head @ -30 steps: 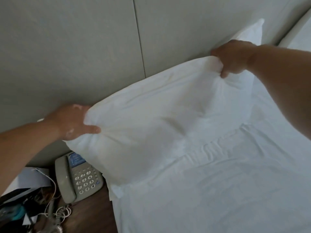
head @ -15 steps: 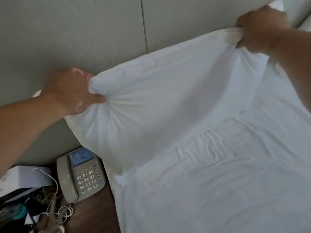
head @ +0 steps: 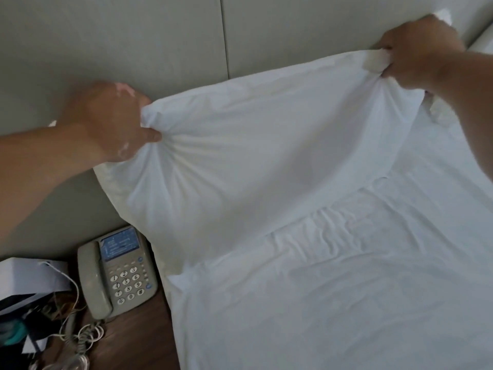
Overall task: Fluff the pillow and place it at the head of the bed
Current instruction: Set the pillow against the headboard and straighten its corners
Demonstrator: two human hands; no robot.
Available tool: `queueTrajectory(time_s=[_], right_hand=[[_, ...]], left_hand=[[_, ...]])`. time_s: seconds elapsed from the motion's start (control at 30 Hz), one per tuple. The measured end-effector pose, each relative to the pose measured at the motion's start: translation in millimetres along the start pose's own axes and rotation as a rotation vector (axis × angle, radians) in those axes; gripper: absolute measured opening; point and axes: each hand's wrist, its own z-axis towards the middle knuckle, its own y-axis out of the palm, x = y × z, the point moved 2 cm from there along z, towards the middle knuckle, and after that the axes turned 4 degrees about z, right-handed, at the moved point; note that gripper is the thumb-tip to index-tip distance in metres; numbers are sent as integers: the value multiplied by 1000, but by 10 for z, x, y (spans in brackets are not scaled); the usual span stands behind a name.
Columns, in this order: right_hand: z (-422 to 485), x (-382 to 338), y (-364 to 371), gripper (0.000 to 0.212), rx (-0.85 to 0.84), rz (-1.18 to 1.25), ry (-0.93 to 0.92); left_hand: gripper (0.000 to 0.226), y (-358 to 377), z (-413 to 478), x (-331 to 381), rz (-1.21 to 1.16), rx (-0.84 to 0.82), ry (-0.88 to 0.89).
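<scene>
The pillow point(head: 266, 145) fills the middle of the frame, held up by its two top corners against the padded headboard point(head: 133, 36), its lower edge hanging down to the white sheet point(head: 346, 289) at the head of the bed. The left hand point(head: 106, 121), at centre left, has its fingers clamped around a bunched corner, with cloth gathering into tight folds under the thumb. The right hand point(head: 421, 54), in the upper right, pinches the opposite corner, fingers closed on a wad of fabric. Between the two grips the case is pulled fairly taut.

To my eye this is the fluffing step, mid-shake: the pillow is lifted and stretched, not yet laid down. The filling looks to have sagged toward the bottom, so I'd judge the next move calls for a few brisk shakes or a squeeze from both ends to spread it evenly, then lowering it flat against the headboard and letting go.

Worth minding: the lower left corner of the pillow hangs near the telephone point(head: 117, 271) on the wooden bedside table point(head: 138, 337) in the lower left, so a wide swing could knock it.
</scene>
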Motion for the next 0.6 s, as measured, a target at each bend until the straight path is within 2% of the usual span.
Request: queueTrajectory(time_s=[0.07, 0.17, 0.23, 0.37, 0.47, 0.6], right_hand=[[-29, 40, 54, 24, 7, 17, 31], [-87, 4, 248, 24, 6, 61, 63], [-112, -64, 396, 24, -12, 73, 42], [-155, -151, 504, 21, 6, 48, -23], [-261, -84, 536, 41, 38, 65, -17], [-586, 14, 547, 80, 61, 237, 14]], left_hand=[[45, -35, 34, -7, 15, 23, -7], [54, 91, 17, 55, 8, -63, -52], [57, 251, -36, 105, -24, -140, -75], [62, 404, -39, 87, -21, -166, -93], [69, 387, -40, 63, -22, -204, -83], [72, 314, -187, 53, -48, -226, -89]])
